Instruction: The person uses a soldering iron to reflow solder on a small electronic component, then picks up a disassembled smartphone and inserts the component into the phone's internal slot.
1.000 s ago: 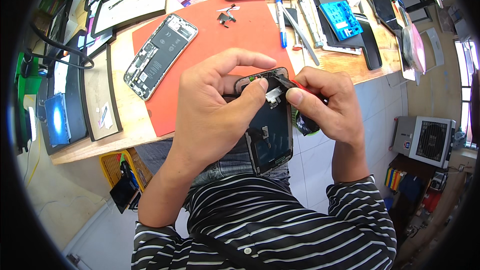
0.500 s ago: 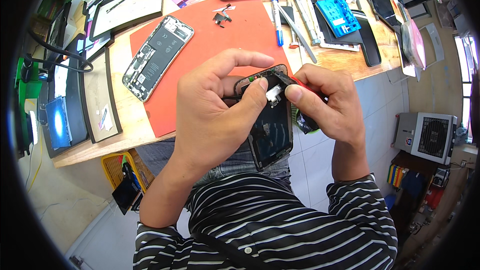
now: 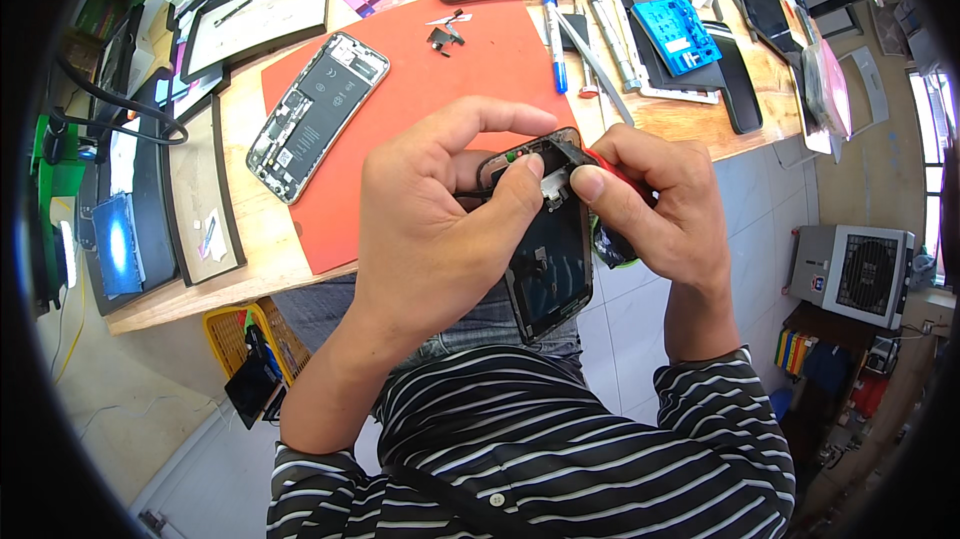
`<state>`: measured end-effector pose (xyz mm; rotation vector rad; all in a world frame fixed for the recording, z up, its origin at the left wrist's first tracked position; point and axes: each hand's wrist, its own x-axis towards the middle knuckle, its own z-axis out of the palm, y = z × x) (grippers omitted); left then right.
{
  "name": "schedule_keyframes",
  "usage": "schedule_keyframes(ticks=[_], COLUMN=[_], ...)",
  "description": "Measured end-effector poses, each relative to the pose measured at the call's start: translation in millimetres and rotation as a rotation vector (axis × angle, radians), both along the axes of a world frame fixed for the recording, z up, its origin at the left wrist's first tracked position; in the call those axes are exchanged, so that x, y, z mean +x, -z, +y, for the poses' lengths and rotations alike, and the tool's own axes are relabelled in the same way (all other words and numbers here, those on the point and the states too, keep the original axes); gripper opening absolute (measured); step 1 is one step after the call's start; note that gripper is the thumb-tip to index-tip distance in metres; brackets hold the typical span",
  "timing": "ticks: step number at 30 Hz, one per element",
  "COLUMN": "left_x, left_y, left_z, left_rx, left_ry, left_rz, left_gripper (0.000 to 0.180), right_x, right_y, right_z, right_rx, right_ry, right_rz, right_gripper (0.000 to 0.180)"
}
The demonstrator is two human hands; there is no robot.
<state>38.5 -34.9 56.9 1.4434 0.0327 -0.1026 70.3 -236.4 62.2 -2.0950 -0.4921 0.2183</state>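
Observation:
A dark phone display panel [image 3: 552, 284] hangs tilted over my lap, just past the table's front edge. My left hand [image 3: 425, 209] grips it near its upper end, thumb pressed onto the inner face and index finger stretched above. Between the fingers of my right hand [image 3: 660, 199] is a red-handled tool [image 3: 606, 161] with a dark, narrow tip. That tip meets the panel's top edge; its exact kind is hidden by my fingers. Beside my left thumb, a small silvery bracket [image 3: 552, 189] sits on the panel.
An opened phone body [image 3: 318, 114] lies on the orange mat [image 3: 420, 79], with small black parts [image 3: 446, 37] farther back. A blue-and-white pen [image 3: 555, 44], metal screwdriver [image 3: 615, 39] and blue tray [image 3: 675, 34] are to the right. A yellow basket [image 3: 280, 334] stands below the table's edge.
The display panel and my left hand have shifted slightly to the right. My right hand keeps nearly the same place, still holding the red-handled tool.

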Motion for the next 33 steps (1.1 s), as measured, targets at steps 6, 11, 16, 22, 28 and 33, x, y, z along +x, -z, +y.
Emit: schedule_keyframes(ticks=[6,11,16,22,28,33], left_x=[1,3,5,4,1,-4], left_y=[-1,-2,3,8,6,3], left_z=[-2,-4,1,13,17,20], left_rx=[-0.074,-0.079,-0.109,-0.264,-0.329,-0.288], left_ry=[-0.007,-0.002,0.016,0.072,0.059,0.071], left_rz=[0.004,0.040,0.036,0.108,0.113,0.100], left_gripper=[0.023,0.023,0.027,0.025,0.025,0.024], right_x=[2,5,12,24,34,33], right_y=[0,2,12,22,39,31], right_z=[-1,-1,-6,-3,5,2], right_rx=[-0.035,-0.006,0.159,-0.096,-0.236,0.051], right_ry=[-0.014,-0.036,0.104,0.333,0.342,0.200], right_rz=[-0.041,-0.059,-0.111,-0.191,-0.261,-0.334], right_gripper=[0.024,0.026,0.025,0.028,0.029,0.031])
